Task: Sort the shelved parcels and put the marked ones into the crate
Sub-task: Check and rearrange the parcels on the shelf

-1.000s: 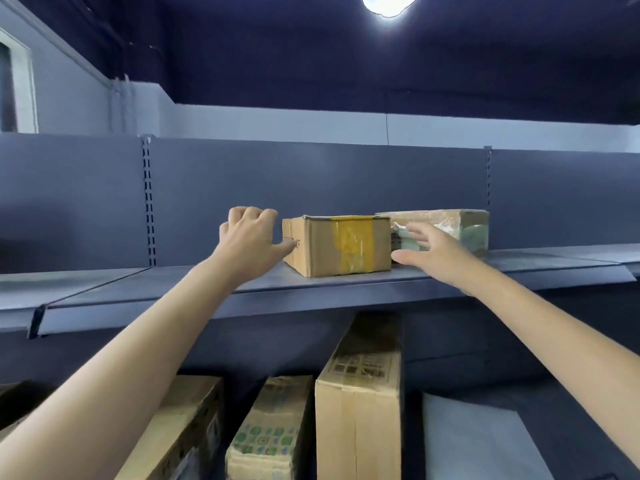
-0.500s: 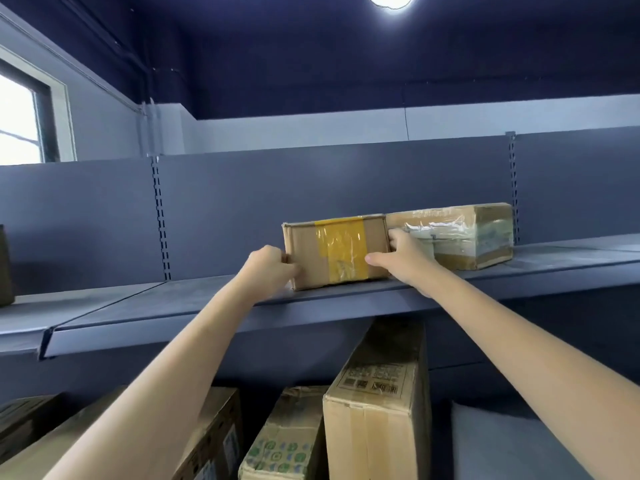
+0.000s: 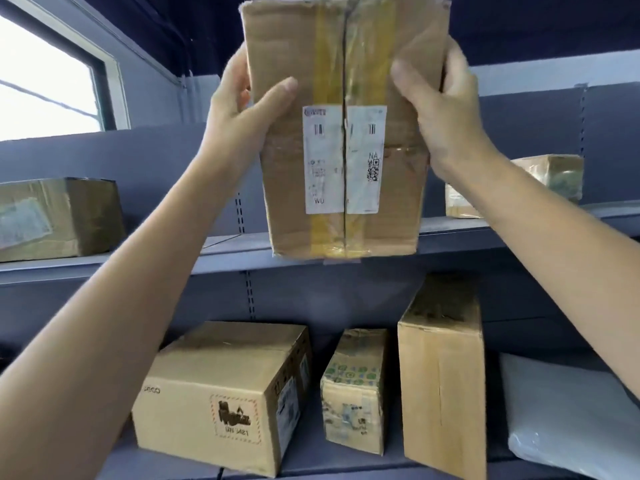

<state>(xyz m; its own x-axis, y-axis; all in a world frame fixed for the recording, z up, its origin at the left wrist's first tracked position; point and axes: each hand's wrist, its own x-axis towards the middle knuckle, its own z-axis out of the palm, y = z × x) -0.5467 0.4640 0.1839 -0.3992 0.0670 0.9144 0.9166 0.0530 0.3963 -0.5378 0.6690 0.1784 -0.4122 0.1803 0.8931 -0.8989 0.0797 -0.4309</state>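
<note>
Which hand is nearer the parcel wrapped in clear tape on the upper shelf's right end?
Right. The right hand grips the held box just up-left of that taped parcel; the left hand is across the box.

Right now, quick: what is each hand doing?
Left hand: grips the left side of the taped cardboard parcel, held up off the shelf.
Right hand: grips the same parcel's right side.

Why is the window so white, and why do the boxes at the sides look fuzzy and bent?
In the head view, the window is washed out by bright daylight; the held parcel between the left hand and right hand is fairly sharp, though its label text is mostly unreadable; the left shelf box is smeared, and the wide lens bends the shelf edge.
</note>
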